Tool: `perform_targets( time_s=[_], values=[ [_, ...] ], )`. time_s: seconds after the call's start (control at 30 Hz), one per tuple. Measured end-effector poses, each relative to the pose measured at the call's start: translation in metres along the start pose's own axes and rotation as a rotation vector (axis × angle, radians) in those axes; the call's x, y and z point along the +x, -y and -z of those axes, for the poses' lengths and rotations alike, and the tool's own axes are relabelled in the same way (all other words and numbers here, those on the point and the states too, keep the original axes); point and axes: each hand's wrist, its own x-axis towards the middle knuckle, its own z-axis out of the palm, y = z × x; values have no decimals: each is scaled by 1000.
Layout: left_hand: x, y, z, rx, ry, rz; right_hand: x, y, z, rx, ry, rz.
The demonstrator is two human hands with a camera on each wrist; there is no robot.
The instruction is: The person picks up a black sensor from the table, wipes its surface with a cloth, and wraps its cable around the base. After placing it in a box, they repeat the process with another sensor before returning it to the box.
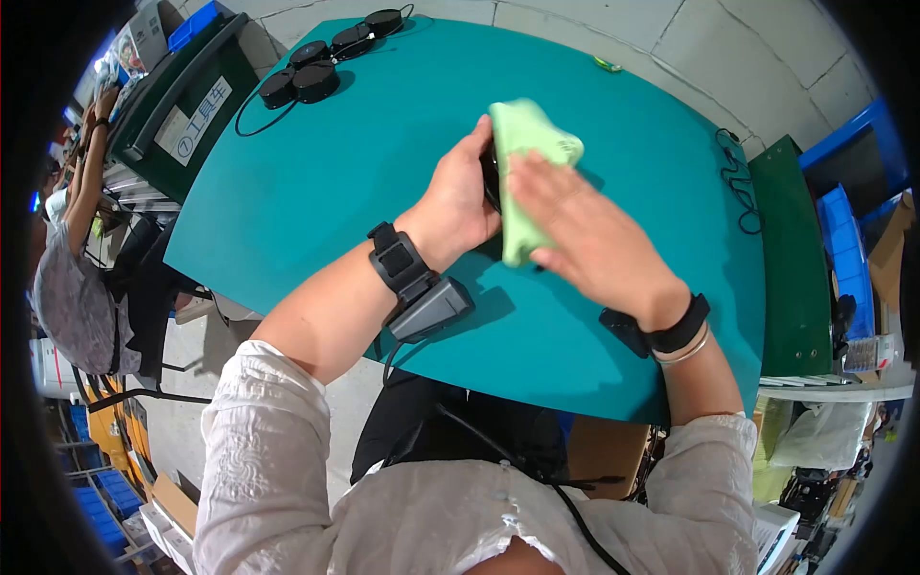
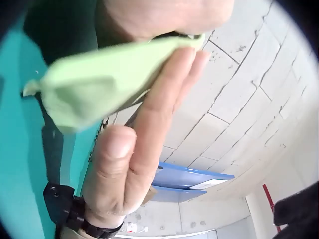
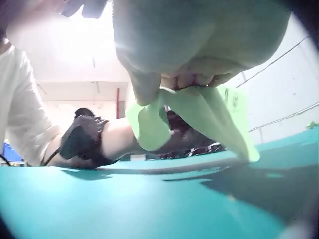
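Note:
A light green cloth hangs between the two hands, above the teal table. My left hand grips a black object, of which just a dark edge shows; the cloth hides the rest, so I cannot tell its kind. Against the cloth's near face my right hand lies with straight fingers, slightly blurred. In the left wrist view the right hand's fingers extend along the cloth, thumb apart from them. Seen from the right wrist, the cloth's folds droop below the palm, close over the tabletop.
Several black round pieces joined by cable lie at the table's far left. A black cable is coiled near the right edge, beside a green panel. A small green item sits at the back. Another person is at left.

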Motion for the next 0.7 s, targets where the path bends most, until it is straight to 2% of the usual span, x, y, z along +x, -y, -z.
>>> perform_targets(
  time_s=[0.03,0.1,0.23,0.33,0.47,0.53,0.6,0.7],
  values=[
    [11,4,17,-11,123,15,3,7,-1,-9,29,83],
    [7,9,19,17,179,113,5,11,0,-17,36,136],
    [4,31,14,-84,317,153,2,-1,4,58,42,110],
    [-4,31,-2,-31,189,212,-4,-13,3,135,-88,-69],
    [12,21,13,-229,310,97,-2,-7,-2,92,-131,-211],
    [6,13,9,-243,312,63,2,-8,0,8,-93,-63],
    [3,13,9,-232,297,60,0,-7,-1,6,-77,-9],
    [11,25,24,-216,333,146,1,-2,5,46,-50,76]
  ],
)
